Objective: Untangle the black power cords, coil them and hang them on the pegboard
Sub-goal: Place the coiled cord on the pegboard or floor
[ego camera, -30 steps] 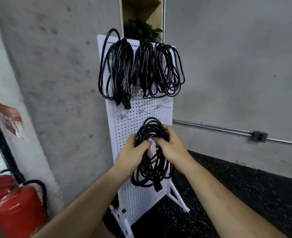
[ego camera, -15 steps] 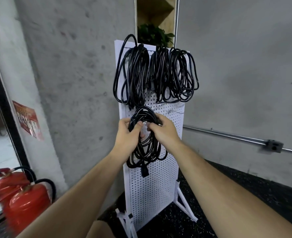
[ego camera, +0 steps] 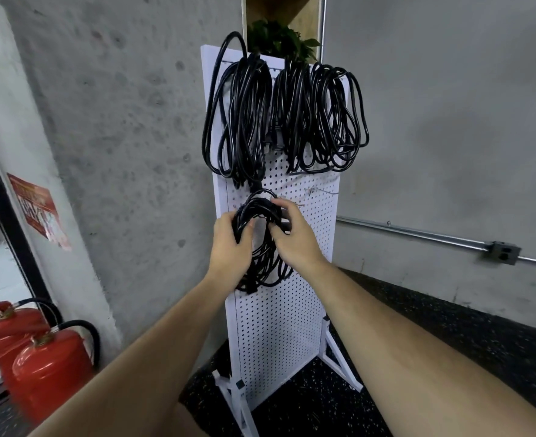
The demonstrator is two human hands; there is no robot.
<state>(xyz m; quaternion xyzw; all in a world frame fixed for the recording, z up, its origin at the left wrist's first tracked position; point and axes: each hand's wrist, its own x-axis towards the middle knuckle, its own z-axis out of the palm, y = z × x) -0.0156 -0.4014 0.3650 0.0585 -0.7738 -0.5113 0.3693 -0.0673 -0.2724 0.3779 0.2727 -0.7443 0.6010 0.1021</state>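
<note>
Glossy black coiled cord [ego camera: 262, 247], oval loops, held against the white perforated pegboard [ego camera: 291, 310] between left hand [ego camera: 230, 247] and right hand [ego camera: 296, 239], each gripping one side.

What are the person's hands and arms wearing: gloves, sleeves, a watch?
Nothing visible. Left hand and right hand are gloveless, with no rings or watch showing; left forearm and right forearm are bare to the frame edge, no sleeve in view.

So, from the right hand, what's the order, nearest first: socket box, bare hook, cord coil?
1. Cord coil: gripped by the right hand.
2. Bare hook: just up-right, on the pegboard.
3. Socket box: far right, on the wall pipe.
</note>
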